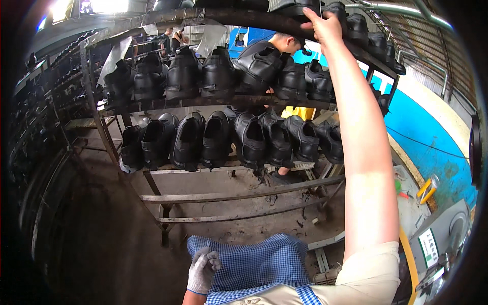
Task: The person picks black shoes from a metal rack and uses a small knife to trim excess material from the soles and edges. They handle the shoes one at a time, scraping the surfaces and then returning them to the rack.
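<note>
My bare right hand (325, 31) is stretched up to the top shelf of a metal rack. Its fingers and thumb close on the end of a black shoe (292, 7), which is partly cut off by the upper edge of the picture. Low in front of my blue checked apron (259, 262), my left hand (204, 269) wears a pale knit glove. Its fingers are curled in and nothing shows in them. Below the raised arm, black shoes (216, 76) line the middle shelf, and another row of black shoes (216, 134) lies on the shelf under it.
Bare lower rails (239, 195) of the rack cross above a littered floor. More dark racks (46, 152) stand at the left. Behind the shoes a person (284, 43) bends forward. At the right are a grey machine (447, 234) and a yellow can-like object (428, 189) beside a blue wall.
</note>
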`<action>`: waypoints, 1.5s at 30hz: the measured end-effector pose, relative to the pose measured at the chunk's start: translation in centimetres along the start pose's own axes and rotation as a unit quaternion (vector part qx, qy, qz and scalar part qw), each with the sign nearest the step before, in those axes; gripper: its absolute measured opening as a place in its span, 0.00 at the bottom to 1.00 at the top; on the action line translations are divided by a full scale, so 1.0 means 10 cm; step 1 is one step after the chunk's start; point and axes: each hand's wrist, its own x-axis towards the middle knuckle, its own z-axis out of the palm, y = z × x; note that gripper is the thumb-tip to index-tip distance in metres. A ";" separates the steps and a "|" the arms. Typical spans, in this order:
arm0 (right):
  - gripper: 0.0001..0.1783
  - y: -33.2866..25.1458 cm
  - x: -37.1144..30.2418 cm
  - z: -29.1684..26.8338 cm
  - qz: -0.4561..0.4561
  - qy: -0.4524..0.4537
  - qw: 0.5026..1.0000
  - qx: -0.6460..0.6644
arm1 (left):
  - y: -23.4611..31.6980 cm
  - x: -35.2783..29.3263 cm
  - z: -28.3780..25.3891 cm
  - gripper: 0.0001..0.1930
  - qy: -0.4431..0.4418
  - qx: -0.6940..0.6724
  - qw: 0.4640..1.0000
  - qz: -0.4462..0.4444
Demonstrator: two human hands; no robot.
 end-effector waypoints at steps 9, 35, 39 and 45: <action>0.55 -0.77 -0.53 0.73 -0.194 -0.109 0.952 -0.209 | 0.28 -0.17 0.04 0.12 0.039 0.005 0.999 0.033; 0.50 0.00 -4.75 -1.80 -0.061 -0.545 0.823 0.152 | 0.61 0.42 0.62 0.41 -0.061 -0.094 0.994 0.008; 0.49 -0.05 -5.30 -1.88 -0.030 -0.589 0.795 0.138 | 0.46 0.51 0.24 0.22 0.112 -0.026 0.993 0.034; 0.34 -0.08 -5.34 -1.99 0.075 -0.638 0.747 0.170 | 0.25 0.46 0.25 0.27 0.028 0.036 0.992 0.116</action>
